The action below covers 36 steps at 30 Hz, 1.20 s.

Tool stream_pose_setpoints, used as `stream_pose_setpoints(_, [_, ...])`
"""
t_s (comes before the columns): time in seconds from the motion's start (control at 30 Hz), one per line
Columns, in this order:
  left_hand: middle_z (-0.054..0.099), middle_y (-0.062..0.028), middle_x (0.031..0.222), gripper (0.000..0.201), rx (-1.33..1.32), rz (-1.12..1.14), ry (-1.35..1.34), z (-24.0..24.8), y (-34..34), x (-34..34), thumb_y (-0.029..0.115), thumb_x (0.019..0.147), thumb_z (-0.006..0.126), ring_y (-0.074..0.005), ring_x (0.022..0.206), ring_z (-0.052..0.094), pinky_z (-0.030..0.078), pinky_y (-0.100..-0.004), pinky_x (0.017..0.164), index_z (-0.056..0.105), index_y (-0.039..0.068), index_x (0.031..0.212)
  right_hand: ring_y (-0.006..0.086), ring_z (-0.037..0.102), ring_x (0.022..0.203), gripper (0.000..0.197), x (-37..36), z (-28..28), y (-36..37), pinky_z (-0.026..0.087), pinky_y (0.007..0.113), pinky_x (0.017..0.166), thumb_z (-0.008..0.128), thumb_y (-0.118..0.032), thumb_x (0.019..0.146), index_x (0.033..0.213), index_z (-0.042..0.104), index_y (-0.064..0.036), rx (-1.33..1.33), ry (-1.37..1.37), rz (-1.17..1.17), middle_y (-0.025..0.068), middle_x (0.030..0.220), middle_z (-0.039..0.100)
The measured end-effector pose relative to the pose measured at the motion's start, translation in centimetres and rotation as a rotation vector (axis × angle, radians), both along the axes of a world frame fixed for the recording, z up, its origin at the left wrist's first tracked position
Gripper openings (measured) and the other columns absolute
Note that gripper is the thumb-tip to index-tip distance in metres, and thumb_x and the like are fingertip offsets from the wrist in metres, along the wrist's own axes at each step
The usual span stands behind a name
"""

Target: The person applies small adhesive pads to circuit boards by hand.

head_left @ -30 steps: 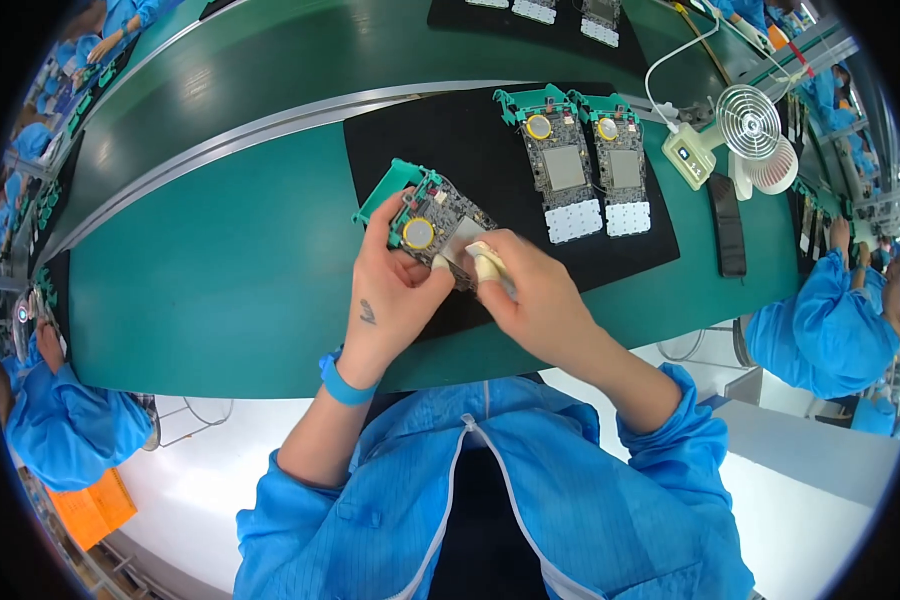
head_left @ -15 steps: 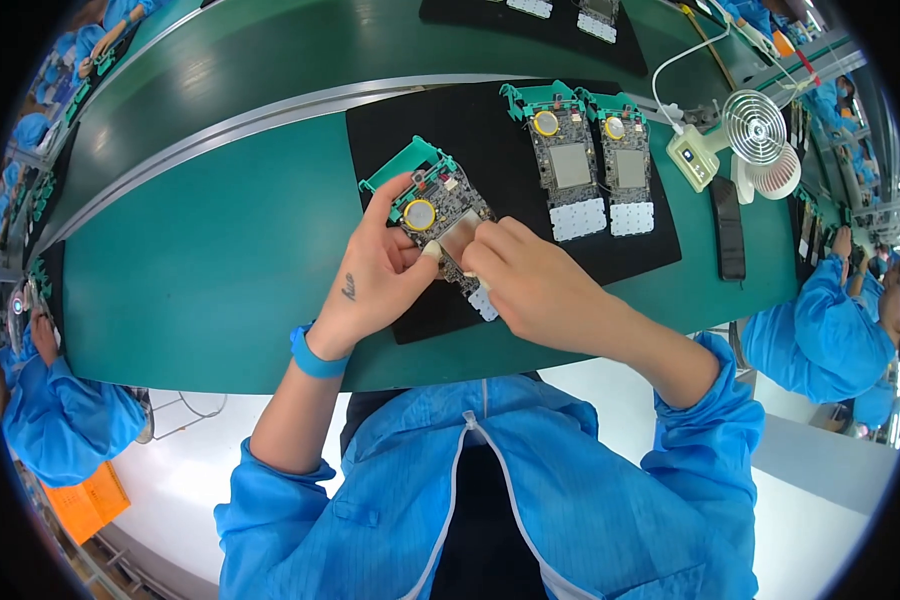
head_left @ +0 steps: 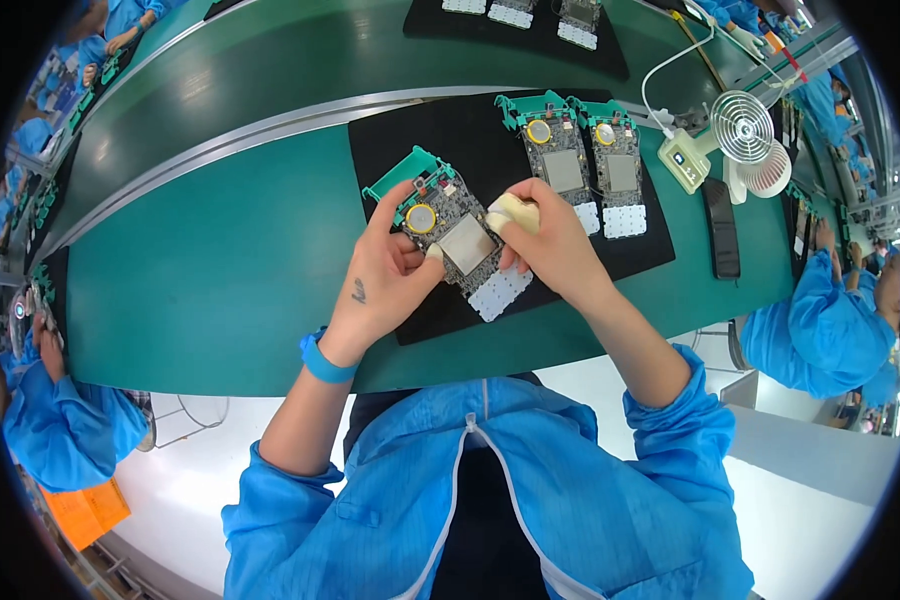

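Note:
A dark circuit board (head_left: 451,216) with a green plastic bracket (head_left: 407,172) at its top end is held tilted above the black mat. It carries a yellow-rimmed round cell (head_left: 421,219), a silver metal shield (head_left: 467,245) and a white keypad panel (head_left: 500,292). My left hand (head_left: 385,270) grips the board's left side, index finger up by the bracket and thumb near the shield. At the right edge, my right hand (head_left: 555,245) has its fingers closed on the board, pale yellow finger cots (head_left: 513,212) covering some fingertips.
Two similar boards (head_left: 560,170) (head_left: 622,172) lie on the black mat (head_left: 380,150) to the right. Beyond them are a white fan (head_left: 742,127) and a black phone (head_left: 722,230). More boards (head_left: 578,22) rest on a far mat. Co-workers in blue sit at both sides.
My right hand has moved from over the shield to the board's right edge, uncovering the shield and keypad panel. My left hand keeps its hold. The far boards have shifted slightly left.

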<state>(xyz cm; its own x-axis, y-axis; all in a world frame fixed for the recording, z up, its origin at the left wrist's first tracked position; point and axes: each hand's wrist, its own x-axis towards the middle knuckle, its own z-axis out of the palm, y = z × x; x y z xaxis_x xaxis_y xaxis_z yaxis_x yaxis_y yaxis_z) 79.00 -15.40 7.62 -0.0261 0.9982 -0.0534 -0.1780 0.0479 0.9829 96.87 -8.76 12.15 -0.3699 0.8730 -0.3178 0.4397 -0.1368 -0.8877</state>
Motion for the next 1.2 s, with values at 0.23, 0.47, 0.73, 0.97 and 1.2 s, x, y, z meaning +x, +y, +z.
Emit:
stream_pose_setpoints(0.23, [0.060, -0.0107, 0.082, 0.057, -0.026, 0.202, 0.624, 3.6, -1.5, -1.7, 0.001, 0.073, 0.065, -0.0189, 0.072, 0.059, 0.049, -0.0267, 0.066, 0.045, 0.001, 0.127, 0.0133, 0.058, 0.071, 0.023, 1.0, 2.4, 1.0, 0.047, 0.025, 0.060, 0.058, -0.006, 0.080, 0.100, 0.048, -0.0040, 0.552, -0.161, 0.290, 0.0066, 0.086, 0.058])
stream_pose_setpoints(0.47, [0.056, -0.0123, 0.111, 0.037, 0.556, 0.019, 0.787, 2.6, 1.0, -2.2, 0.004, 0.066, 0.064, -0.0328, 0.110, 0.047, 0.040, -0.0410, 0.094, 0.059, 0.001, 0.102, 0.0128, 0.058, 0.073, 0.020, -0.3, 3.4, 0.2, 0.047, 0.026, 0.062, 0.060, -0.005, 0.078, 0.096, 0.051, -0.0046, 0.437, -0.179, 0.364, 0.0051, 0.087, 0.058])
stream_pose_setpoints(0.73, [0.060, -0.0114, 0.102, 0.031, 0.564, -0.006, 0.717, 3.1, 1.8, -2.1, 0.004, 0.066, 0.063, -0.0322, 0.104, 0.049, 0.042, -0.0397, 0.091, 0.060, 0.001, 0.097, 0.0184, 0.060, 0.065, 0.026, -2.1, 1.5, -1.2, 0.047, 0.027, 0.055, 0.065, 0.000, 0.072, 0.093, 0.052, -0.0056, 0.903, -0.217, 0.320, 0.0048, 0.085, 0.056])
stream_pose_setpoints(0.97, [0.062, -0.0116, 0.096, 0.024, 0.490, -0.040, 0.664, 3.3, 2.3, -2.5, 0.005, 0.067, 0.064, -0.0313, 0.096, 0.052, 0.043, -0.0375, 0.086, 0.063, 0.001, 0.091, 0.0230, 0.062, 0.068, 0.029, -2.3, 1.8, -1.3, 0.047, 0.031, 0.052, 0.067, -0.001, 0.069, 0.093, 0.051, -0.0054, 1.057, -0.321, 0.393, 0.0052, 0.085, 0.057])
stream_pose_setpoints(1.2, [0.064, -0.0109, 0.092, 0.020, 0.462, -0.007, 0.643, 3.4, 2.3, -2.2, 0.005, 0.068, 0.064, -0.0302, 0.093, 0.054, 0.044, -0.0373, 0.084, 0.064, 0.001, 0.088, 0.0229, 0.062, 0.067, 0.030, -2.4, 1.8, -1.6, 0.047, 0.032, 0.053, 0.067, 0.000, 0.068, 0.093, 0.050, -0.0051, 1.080, -0.337, 0.391, 0.0056, 0.084, 0.057])
